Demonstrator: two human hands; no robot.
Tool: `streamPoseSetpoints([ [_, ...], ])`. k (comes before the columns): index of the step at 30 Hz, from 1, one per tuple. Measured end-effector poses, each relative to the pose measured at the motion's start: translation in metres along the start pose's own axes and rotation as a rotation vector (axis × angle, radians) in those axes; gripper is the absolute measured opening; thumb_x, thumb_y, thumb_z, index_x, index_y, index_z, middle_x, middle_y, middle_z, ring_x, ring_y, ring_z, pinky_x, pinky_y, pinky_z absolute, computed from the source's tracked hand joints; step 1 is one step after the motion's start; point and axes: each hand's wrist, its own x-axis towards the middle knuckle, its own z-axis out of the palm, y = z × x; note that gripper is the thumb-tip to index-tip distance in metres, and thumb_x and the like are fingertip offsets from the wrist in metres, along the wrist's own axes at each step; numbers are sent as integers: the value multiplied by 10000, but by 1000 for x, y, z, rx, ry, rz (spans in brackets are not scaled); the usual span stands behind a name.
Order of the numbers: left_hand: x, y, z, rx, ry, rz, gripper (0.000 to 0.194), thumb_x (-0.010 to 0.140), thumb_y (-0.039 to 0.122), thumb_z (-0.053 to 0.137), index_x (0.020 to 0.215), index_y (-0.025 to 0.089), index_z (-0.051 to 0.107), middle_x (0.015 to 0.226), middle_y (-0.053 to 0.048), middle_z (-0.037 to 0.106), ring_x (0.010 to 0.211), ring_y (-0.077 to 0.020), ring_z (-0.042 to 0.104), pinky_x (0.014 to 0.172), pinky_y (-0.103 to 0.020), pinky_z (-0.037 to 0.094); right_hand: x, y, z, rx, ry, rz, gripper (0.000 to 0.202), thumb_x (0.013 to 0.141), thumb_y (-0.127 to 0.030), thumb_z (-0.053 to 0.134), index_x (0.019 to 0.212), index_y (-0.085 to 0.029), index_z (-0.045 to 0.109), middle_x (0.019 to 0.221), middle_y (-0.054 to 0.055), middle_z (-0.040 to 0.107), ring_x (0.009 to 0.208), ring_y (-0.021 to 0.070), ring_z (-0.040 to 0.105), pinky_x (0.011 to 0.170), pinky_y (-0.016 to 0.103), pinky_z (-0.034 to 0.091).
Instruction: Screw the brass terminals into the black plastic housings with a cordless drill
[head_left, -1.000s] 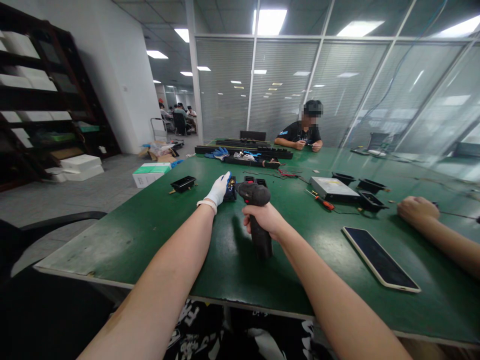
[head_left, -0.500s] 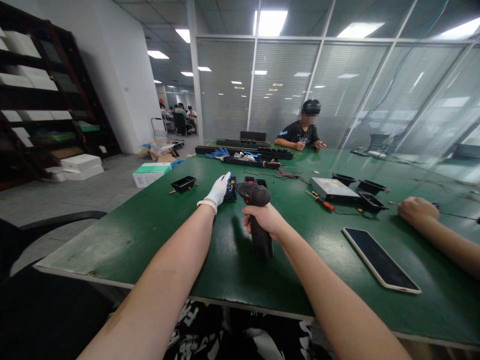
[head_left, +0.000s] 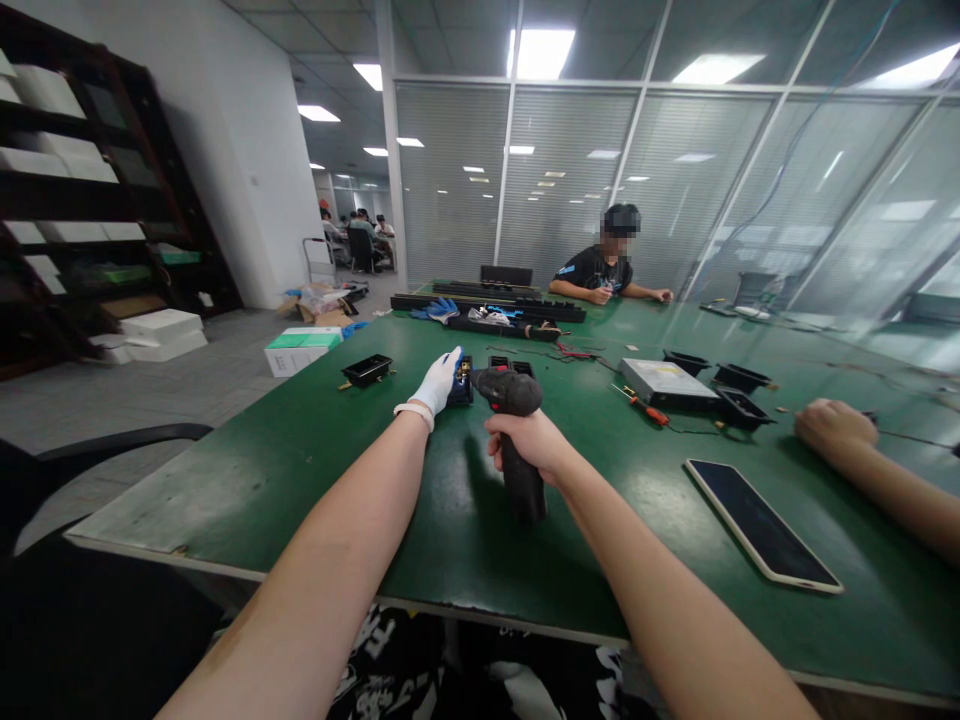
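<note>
My left hand point(head_left: 437, 383), in a white glove with blue on the finger side, grips a small black housing point(head_left: 463, 393) on the green table; brass-coloured parts show inside it. Bare fingers of my right hand point(head_left: 525, 440) are wrapped round the handle of a black cordless drill point(head_left: 511, 390). The drill lies level and its nose points left at the housing's open side. Whether its bit touches a screw is too small to tell. Just behind the drill stands another black housing point(head_left: 501, 362), partly covered by it.
A black tray-like housing point(head_left: 367, 370) lies to the left. On the right are a silver box point(head_left: 664, 382), an orange screwdriver point(head_left: 651, 408), several black housings and a phone point(head_left: 761, 525). A co-worker's hand point(head_left: 836, 425) rests at the right; another person point(head_left: 604, 265) sits across the table.
My hands, the drill and the housing hold almost the same place. The person across the table has stretched one hand out to the right.
</note>
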Motion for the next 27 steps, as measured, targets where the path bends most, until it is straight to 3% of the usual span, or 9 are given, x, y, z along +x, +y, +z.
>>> streamPoseSetpoints([
  [14, -4, 3, 1, 12, 7, 26, 495, 959, 686, 792, 1146, 232, 729, 920, -45, 784, 719, -216, 758, 669, -308, 625, 0, 0, 0, 3, -12, -13, 154, 746, -170, 683, 597, -178, 645, 560, 56, 686, 404, 176, 625, 388, 257, 495],
  [27, 7, -4, -3, 16, 1, 31, 526, 930, 721, 804, 1129, 241, 723, 958, -58, 798, 777, -221, 786, 744, -330, 656, -1, -1, 1, -3, -2, 1, 156, 737, -156, 678, 588, -181, 639, 551, 51, 682, 403, 177, 624, 380, 256, 487],
])
